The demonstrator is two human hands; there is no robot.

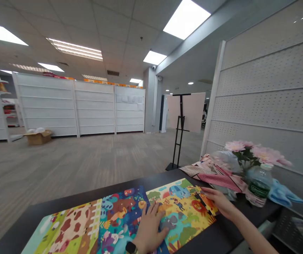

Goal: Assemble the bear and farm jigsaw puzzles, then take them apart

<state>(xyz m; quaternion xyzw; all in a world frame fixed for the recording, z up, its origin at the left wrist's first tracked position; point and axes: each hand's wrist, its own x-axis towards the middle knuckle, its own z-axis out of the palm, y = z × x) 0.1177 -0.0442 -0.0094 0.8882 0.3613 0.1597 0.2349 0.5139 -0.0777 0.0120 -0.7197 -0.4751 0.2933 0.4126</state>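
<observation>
Three colourful animal jigsaw puzzles lie side by side on the dark table. On the left is a farm puzzle [73,225] with a brown-patched cow, and in the middle a dark blue puzzle [119,211] with a bear. The yellow safari puzzle [184,211] shows an elephant, a lion and a hippo. My left hand [150,227] rests palm down with fingers spread across the seam between the blue and safari puzzles. At the safari puzzle's right edge, my right hand [221,204] grips an orange puzzle piece [208,201]; its thumb is hidden. Dark gaps show beside that piece.
Right of the puzzles stand a water bottle [259,187] and pink flowers [257,151]. Pink patterned cloth [220,176] and a blue cloth [285,192] lie around them. Beyond the dark table [69,199] stand an easel [179,141], a cardboard box [38,137] and white shelving panels [95,109].
</observation>
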